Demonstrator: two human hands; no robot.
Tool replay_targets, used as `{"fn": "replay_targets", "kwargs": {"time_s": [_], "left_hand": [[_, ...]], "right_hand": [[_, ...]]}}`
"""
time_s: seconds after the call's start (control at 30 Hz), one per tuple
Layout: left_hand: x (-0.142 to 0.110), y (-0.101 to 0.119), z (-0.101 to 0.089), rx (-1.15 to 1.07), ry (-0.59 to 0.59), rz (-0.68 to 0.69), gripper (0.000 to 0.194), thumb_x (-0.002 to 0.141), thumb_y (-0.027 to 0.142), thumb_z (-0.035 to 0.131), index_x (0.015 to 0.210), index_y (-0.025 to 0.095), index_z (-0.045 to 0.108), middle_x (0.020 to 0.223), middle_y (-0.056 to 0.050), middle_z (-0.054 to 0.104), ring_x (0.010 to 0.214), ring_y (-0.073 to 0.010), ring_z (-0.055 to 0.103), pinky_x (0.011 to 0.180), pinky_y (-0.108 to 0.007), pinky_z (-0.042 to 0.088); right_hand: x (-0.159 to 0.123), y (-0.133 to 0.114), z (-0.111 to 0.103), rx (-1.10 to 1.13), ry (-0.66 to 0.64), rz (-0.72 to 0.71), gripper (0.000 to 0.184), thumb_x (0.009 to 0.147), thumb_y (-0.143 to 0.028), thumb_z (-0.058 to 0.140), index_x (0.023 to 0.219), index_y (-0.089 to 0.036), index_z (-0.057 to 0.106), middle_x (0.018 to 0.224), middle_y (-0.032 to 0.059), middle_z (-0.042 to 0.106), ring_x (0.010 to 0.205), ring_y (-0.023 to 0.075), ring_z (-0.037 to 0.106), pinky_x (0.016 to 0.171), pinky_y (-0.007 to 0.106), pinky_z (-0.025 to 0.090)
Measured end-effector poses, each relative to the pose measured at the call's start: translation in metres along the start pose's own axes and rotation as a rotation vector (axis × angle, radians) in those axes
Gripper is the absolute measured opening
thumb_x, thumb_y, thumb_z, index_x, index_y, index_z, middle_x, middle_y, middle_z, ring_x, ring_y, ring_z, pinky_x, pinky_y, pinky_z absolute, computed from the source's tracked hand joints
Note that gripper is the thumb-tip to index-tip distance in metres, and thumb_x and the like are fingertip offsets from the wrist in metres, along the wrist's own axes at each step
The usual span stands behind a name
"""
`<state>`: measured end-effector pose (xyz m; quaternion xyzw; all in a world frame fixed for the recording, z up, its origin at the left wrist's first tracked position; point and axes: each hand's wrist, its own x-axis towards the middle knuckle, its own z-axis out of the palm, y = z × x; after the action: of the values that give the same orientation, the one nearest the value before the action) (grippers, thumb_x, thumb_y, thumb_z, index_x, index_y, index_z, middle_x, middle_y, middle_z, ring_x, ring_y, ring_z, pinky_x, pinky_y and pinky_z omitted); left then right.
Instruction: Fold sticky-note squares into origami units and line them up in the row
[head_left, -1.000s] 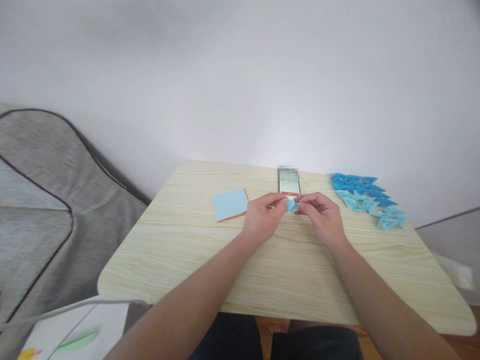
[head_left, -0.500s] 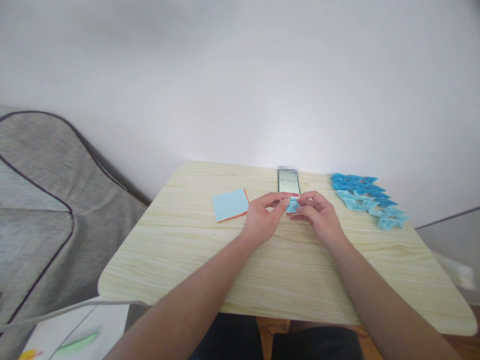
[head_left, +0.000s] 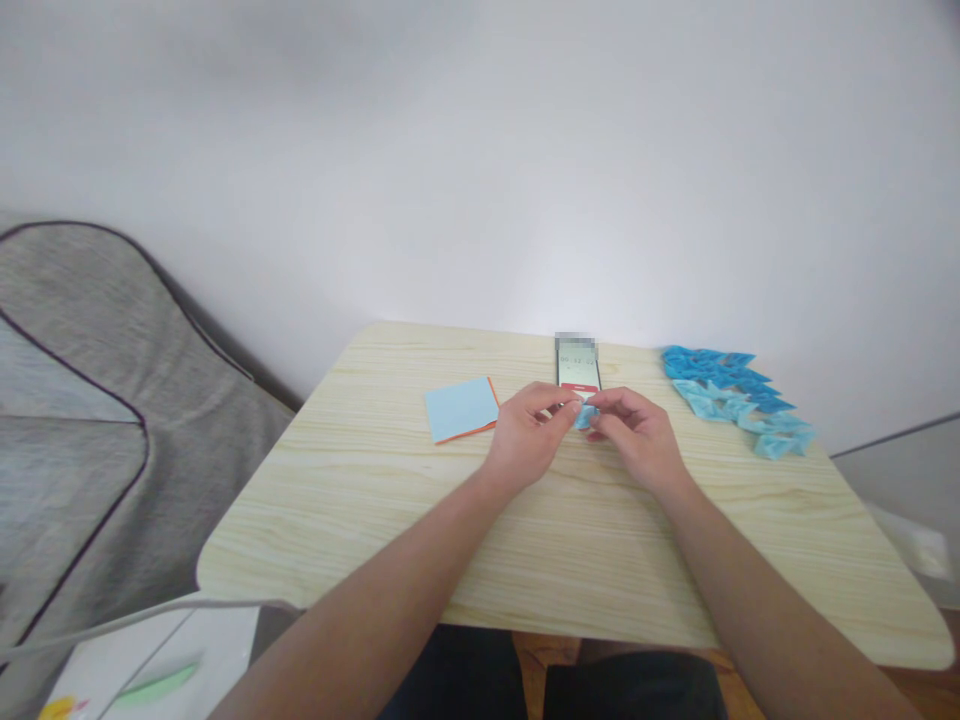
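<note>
Paper piece (head_left: 584, 415), small, light blue, folded, pinched between fingertips.

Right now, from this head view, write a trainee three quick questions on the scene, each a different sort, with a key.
1. True or false: both hands pinch the small blue paper piece.
2. What lies just beyond the hands: A a phone, B a mug, C scissors?
3. Fill in: the folded blue pieces lie toward the table's far ____ corner.

Key:
1. True; left hand and right hand meet on it.
2. A, the phone.
3. Right; the paper stack lies left on the table.
</note>
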<state>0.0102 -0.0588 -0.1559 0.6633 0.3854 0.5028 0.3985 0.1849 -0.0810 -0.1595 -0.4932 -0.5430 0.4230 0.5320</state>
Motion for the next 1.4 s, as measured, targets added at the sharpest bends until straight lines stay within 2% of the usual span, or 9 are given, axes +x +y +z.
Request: {"fn": "replay_targets", "kwargs": {"time_s": [0.2, 0.53, 0.7, 0.9, 1.0, 1.1, 1.17, 1.27, 1.4], "left_hand": [[0.0003, -0.0005, 0.0005, -0.031, -0.016, 0.017, 0.012, 0.092, 0.028, 0.067, 0.094, 0.021, 0.078, 0.099, -0.005, 0.076, 0.093, -0.0168, 0.068, 0.078, -0.029, 0.054], [0.0001, -0.0029, 0.0009, -0.044, -0.023, 0.034, 0.011, 0.091, 0.025, 0.068, 0.093, 0.021, 0.078, 0.097, -0.004, 0.075, 0.092, -0.0156, 0.068, 0.08, -0.028, 0.054], [0.0002, -0.001, 0.0008, -0.06, -0.019, 0.011, 0.01, 0.09, 0.025, 0.069, 0.093, 0.02, 0.078, 0.099, -0.005, 0.075, 0.094, -0.0164, 0.068, 0.077, -0.026, 0.055], [-0.0009, -0.0013, 0.0015, -0.071, -0.009, 0.015, 0.011, 0.091, 0.026, 0.069, 0.093, 0.021, 0.079, 0.099, -0.005, 0.075, 0.095, -0.0168, 0.068, 0.076, -0.026, 0.056], [-0.0017, -0.0006, 0.0016, -0.074, -0.003, 0.014, 0.012, 0.09, 0.027, 0.069, 0.094, 0.021, 0.079, 0.1, -0.006, 0.075, 0.097, -0.0179, 0.068, 0.075, -0.026, 0.056], [-0.0018, 0.0002, 0.0019, -0.074, 0.005, 0.011, 0.011, 0.089, 0.028, 0.07, 0.092, 0.021, 0.079, 0.099, -0.007, 0.076, 0.096, -0.0182, 0.068, 0.075, -0.026, 0.056], [-0.0012, -0.0005, 0.003, -0.093, 0.019, -0.015, 0.012, 0.089, 0.029, 0.071, 0.09, 0.02, 0.079, 0.098, -0.007, 0.076, 0.093, -0.0177, 0.068, 0.076, -0.027, 0.056], [0.0003, -0.0035, 0.0054, -0.205, 0.04, -0.127, 0.017, 0.087, 0.033, 0.072, 0.092, 0.018, 0.079, 0.094, -0.006, 0.076, 0.083, -0.0162, 0.068, 0.073, -0.029, 0.057], [0.0026, -0.0055, 0.006, -0.363, 0.038, -0.224, 0.024, 0.084, 0.037, 0.076, 0.095, 0.016, 0.078, 0.087, -0.005, 0.075, 0.073, -0.014, 0.066, 0.071, -0.03, 0.059]], "right_hand": [[0.0, -0.0015, 0.0008, -0.04, 0.009, -0.01, 0.024, 0.08, -0.041, 0.08, 0.089, -0.021, 0.071, 0.08, 0.0026, 0.072, 0.07, 0.0157, 0.065, 0.061, 0.028, 0.057], [-0.0031, -0.0011, 0.0026, -0.194, 0.082, -0.074, 0.021, 0.081, -0.038, 0.078, 0.089, -0.02, 0.071, 0.082, 0.0036, 0.074, 0.072, 0.0163, 0.066, 0.064, 0.028, 0.053], [-0.0038, 0.0003, 0.0021, -0.228, 0.069, -0.101, 0.022, 0.08, -0.039, 0.08, 0.091, -0.021, 0.073, 0.085, 0.0029, 0.075, 0.073, 0.0168, 0.068, 0.063, 0.027, 0.054], [-0.0048, 0.0004, 0.0014, -0.333, 0.099, -0.141, 0.018, 0.084, -0.039, 0.075, 0.092, -0.023, 0.073, 0.088, 0.003, 0.075, 0.074, 0.018, 0.069, 0.065, 0.03, 0.056], [-0.0056, -0.0009, 0.0011, -0.342, 0.082, -0.168, 0.016, 0.086, -0.037, 0.074, 0.094, -0.024, 0.073, 0.094, 0.0039, 0.075, 0.077, 0.0186, 0.07, 0.065, 0.03, 0.057], [-0.0054, -0.0016, 0.0007, -0.365, 0.067, -0.25, 0.011, 0.086, -0.034, 0.073, 0.09, -0.024, 0.072, 0.104, 0.006, 0.073, 0.091, 0.0211, 0.07, 0.066, 0.03, 0.059], [-0.005, -0.002, 0.0006, -0.391, 0.076, -0.317, 0.008, 0.087, -0.032, 0.073, 0.085, -0.024, 0.073, 0.108, 0.0072, 0.07, 0.099, 0.0223, 0.069, 0.066, 0.031, 0.06], [-0.0047, -0.0027, 0.0011, -0.404, 0.096, -0.373, 0.008, 0.087, -0.031, 0.073, 0.082, -0.024, 0.073, 0.108, 0.0073, 0.068, 0.097, 0.0214, 0.068, 0.066, 0.031, 0.061], [-0.0053, -0.0031, 0.0026, -0.386, 0.087, -0.311, 0.01, 0.088, -0.034, 0.073, 0.091, -0.026, 0.074, 0.108, 0.0062, 0.07, 0.092, 0.0203, 0.069, 0.066, 0.031, 0.06]]}}
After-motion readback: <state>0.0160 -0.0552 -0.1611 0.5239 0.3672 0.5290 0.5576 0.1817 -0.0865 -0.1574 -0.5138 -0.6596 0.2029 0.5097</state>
